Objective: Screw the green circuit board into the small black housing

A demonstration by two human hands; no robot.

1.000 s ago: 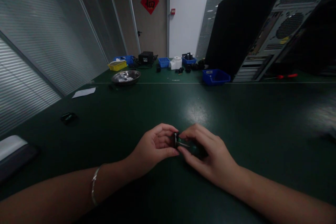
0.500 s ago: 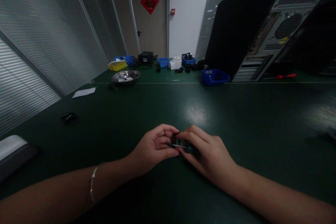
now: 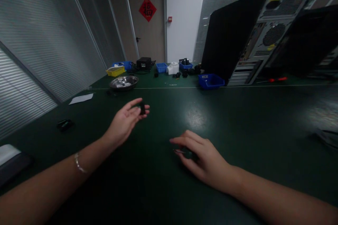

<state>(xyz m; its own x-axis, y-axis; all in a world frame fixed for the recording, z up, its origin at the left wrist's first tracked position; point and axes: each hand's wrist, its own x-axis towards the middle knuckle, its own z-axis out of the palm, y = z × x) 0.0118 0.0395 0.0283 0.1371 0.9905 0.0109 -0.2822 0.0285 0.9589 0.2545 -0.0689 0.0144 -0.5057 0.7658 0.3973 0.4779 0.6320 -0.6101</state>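
My left hand [image 3: 125, 123] is raised over the green table [image 3: 158, 182], closed on a small dark part [image 3: 142, 108] between thumb and fingers. Lower and to the right, my right hand [image 3: 202, 156] curls round a small tool [image 3: 187, 154] with a dark green handle; its thin metal end [image 3: 178, 151] points left. The palm and fingers hide much of that handle. A wide gap separates the two hands.
A metal bowl [image 3: 124, 82] stands at the back left, near a yellow tray [image 3: 115, 71]. A blue bin [image 3: 211, 81] sits beside a large computer case [image 3: 232, 35]. Far left are a small black object [image 3: 64, 124] and a white paper [image 3: 81, 98].
My left hand has moved away from my right hand, forward and to the left, carrying the small dark part. My right hand stays near its place with the tool. The view has shifted slightly.
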